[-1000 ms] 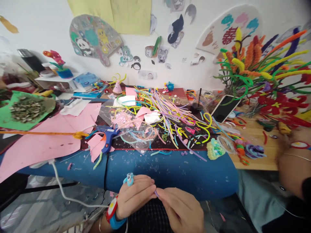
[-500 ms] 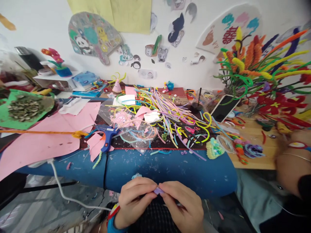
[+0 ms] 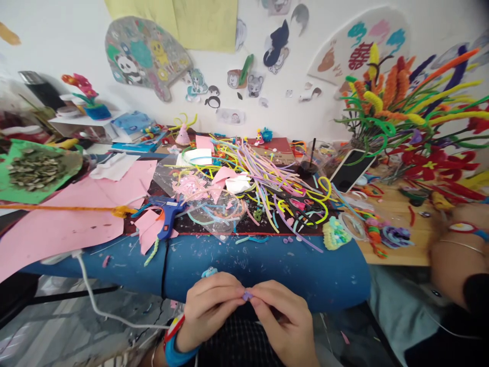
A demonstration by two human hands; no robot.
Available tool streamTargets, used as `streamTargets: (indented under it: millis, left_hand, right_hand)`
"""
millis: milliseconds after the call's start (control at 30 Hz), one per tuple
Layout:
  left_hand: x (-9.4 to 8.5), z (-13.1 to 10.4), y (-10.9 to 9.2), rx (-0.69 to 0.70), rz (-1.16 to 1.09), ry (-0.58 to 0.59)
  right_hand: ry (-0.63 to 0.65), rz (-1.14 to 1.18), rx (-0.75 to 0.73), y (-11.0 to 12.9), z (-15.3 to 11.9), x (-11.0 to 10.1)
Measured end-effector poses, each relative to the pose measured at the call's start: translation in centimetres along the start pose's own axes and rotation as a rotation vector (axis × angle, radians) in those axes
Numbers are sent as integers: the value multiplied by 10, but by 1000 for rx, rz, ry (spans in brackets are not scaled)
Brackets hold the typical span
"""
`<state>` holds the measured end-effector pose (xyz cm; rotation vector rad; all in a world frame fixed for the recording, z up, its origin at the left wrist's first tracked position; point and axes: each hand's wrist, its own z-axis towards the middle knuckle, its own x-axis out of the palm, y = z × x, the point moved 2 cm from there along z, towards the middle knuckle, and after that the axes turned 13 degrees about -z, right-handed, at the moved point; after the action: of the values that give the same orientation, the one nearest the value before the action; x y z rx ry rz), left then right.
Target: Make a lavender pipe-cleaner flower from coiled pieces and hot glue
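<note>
Between my fingertips is a small purple piece (image 3: 247, 295), its exact kind too small to make out. My left hand (image 3: 214, 308) pinches it from the left, thumb against fingers. From the other side my right hand (image 3: 282, 321) pinches the same piece. Both hands are above my lap, just in front of the blue padded table edge (image 3: 290, 270). A small light-blue object (image 3: 209, 272) shows behind my left hand. Farther back, a heap of pastel pipe cleaners (image 3: 263, 173) covers the dark mat.
A blue glue gun (image 3: 168, 216) lies on the left with its cord hanging over the edge. Pink sheets (image 3: 76, 219) spread beside it. A phone (image 3: 352, 171) leans near a pipe-cleaner bouquet (image 3: 405, 107). Another person's arm (image 3: 456, 255) is at the right.
Both hands have shifted slightly up and left in the picture, still pinching the purple piece. More of the light-blue object shows behind my left hand.
</note>
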<state>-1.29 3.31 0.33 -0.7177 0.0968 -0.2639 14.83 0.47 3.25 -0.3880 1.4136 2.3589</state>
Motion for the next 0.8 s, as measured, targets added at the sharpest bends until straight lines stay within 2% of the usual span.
streamTargets:
  millis: [100, 300, 367, 467, 600, 700, 800]
  left_hand:
    - [-2, -3, 1, 46, 8, 5]
    - [-10, 3, 1, 114, 77, 184]
    - [-9, 6, 2, 115, 65, 166]
    - [-5, 3, 5, 87, -4, 53]
    - [-1, -6, 10, 70, -67, -75]
    - [-3, -9, 13, 71, -59, -73]
    - [-5, -8, 15, 66, -36, -1]
  right_hand:
    - [-18, -9, -42, 4, 1, 1]
    - [-21, -52, -78, 5, 2, 2]
    - [-47, -88, -129, 4, 0, 3]
    - [-60, -125, -212, 3, -4, 6]
    - [22, -104, -258, 2, -6, 10]
    - [114, -141, -249, 0, -3, 6]
    - [136, -200, -278, -12, 1, -7]
